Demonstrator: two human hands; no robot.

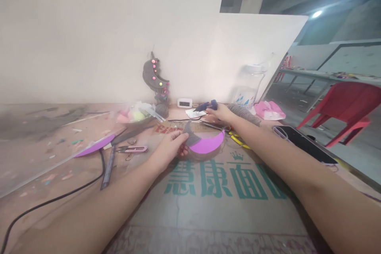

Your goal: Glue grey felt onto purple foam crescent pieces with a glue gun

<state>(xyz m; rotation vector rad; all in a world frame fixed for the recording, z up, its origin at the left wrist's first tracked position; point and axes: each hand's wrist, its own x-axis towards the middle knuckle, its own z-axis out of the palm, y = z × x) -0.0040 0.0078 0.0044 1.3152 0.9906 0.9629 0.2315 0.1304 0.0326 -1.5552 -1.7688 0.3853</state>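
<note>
My left hand (170,147) pinches the left end of a purple crescent cutout (209,144), whose left tip is wrapped in grey yarn (191,135). Stretched out to the back, my right hand (219,112) is closed on a dark blue glue gun (206,105), with its nozzle pointing left over a small white card (193,113). Yellow-handled scissors (239,141) lie under the right forearm. Behind that forearm rests a skein of grey yarn (244,114).
Pink thread snips (133,149), a grey marker-like stick (108,168) and another purple piece (95,145) lie left. A finished moon ornament (153,73) hangs on the wall above a white digital clock (184,102). A clear jar (249,85) and a phone (305,143) are right.
</note>
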